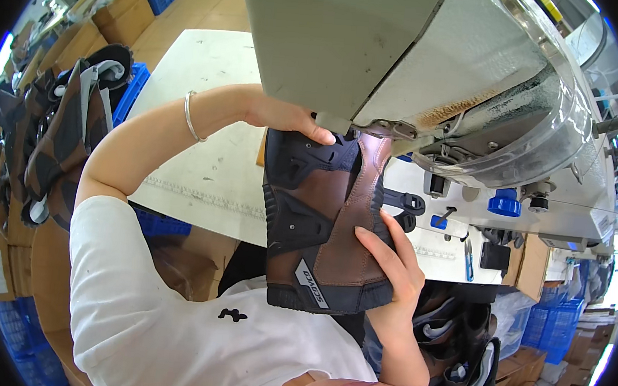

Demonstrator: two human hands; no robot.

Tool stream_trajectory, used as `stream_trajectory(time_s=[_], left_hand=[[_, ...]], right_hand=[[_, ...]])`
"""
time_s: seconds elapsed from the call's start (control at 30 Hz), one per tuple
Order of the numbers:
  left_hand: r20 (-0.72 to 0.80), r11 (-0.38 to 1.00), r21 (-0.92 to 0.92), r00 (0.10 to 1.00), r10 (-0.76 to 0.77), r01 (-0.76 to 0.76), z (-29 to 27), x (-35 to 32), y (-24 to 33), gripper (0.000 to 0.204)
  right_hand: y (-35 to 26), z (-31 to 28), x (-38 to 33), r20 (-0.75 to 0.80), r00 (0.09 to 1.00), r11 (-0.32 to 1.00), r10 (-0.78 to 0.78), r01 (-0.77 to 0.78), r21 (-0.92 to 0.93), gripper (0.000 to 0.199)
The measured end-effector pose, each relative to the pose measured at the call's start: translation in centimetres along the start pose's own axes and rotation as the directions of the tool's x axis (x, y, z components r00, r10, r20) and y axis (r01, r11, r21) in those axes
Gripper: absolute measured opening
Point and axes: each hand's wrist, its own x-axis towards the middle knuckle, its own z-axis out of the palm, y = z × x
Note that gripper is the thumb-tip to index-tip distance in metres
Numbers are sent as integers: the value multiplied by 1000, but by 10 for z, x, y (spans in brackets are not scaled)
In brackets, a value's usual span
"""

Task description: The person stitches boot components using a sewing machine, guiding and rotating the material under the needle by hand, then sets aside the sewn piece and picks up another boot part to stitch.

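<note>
A brown and black shoe upper (325, 223) stands upright under the head of a large grey sewing machine (407, 55). My left hand (286, 118) grips its top left edge just under the machine head, a thin bracelet on that wrist. My right hand (391, 261) holds the lower right side of the upper, fingers spread over the brown leather panel. The upper's top edge runs in beneath the machine's presser area (394, 131), where the needle is hidden.
A white work table (194, 177) lies behind the upper. A pile of brown and black shoe uppers (67, 130) hangs at the left over blue crates (131, 95). More uppers (456, 350) sit at lower right. Cardboard boxes (123, 15) stand at the back left.
</note>
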Motion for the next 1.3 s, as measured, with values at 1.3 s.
stream_trajectory(time_s=[1.3], left_hand=[[-252,960,212,939,234,-183,23,12,-32,33]], right_hand=[[45,-13,24,-87,996,997,36,-30,67,36]])
